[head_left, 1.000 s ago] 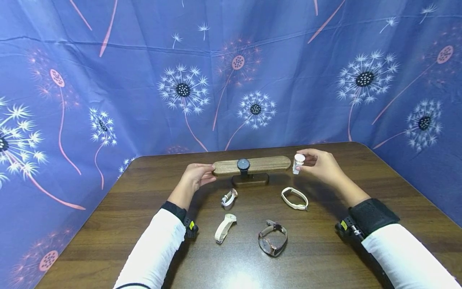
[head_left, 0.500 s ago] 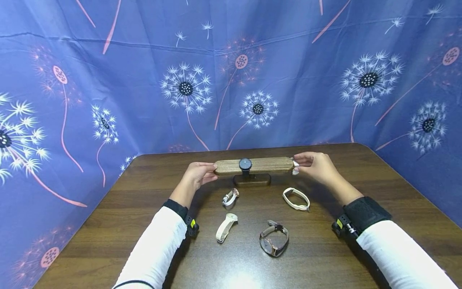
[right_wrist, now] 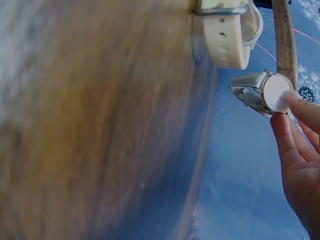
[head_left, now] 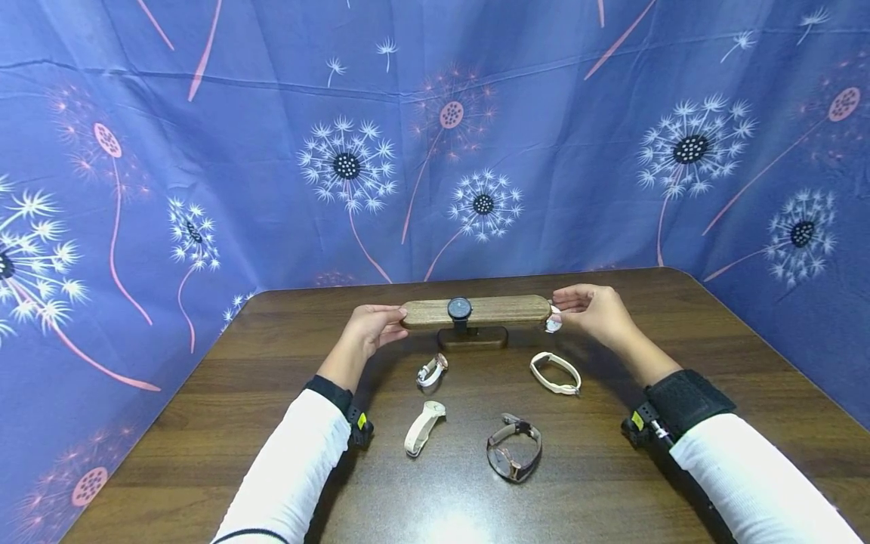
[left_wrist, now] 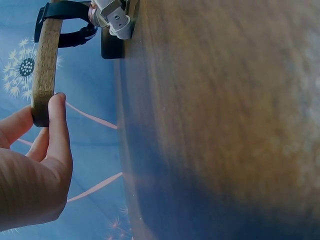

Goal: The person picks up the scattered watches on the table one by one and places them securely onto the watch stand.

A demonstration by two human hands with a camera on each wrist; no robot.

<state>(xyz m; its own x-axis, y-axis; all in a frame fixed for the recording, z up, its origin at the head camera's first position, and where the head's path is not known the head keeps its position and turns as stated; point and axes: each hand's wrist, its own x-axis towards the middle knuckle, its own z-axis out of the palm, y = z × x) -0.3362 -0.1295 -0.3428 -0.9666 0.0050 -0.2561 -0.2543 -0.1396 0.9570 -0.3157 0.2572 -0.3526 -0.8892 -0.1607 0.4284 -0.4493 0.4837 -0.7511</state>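
A wooden watch stand with a rounded bar on a dark base stands at the back of the table. My left hand pinches the bar's left end between thumb and fingers, as the left wrist view also shows. Strapped around the bar, left of its middle, is a black watch. My right hand pinches a white wristwatch with a rose-gold rim at the bar's right end. In the right wrist view its closed strap loop hangs beside the bar, thumb on the dial.
On the table lie a small white watch, a cream watch, a cream band and a brown-strapped watch. A blue dandelion-print cloth hangs behind the table.
My right hand has moved left with the white watch, from beside the bar to its right end, and the watch face has tilted downward. My left hand keeps its grip on the bar.
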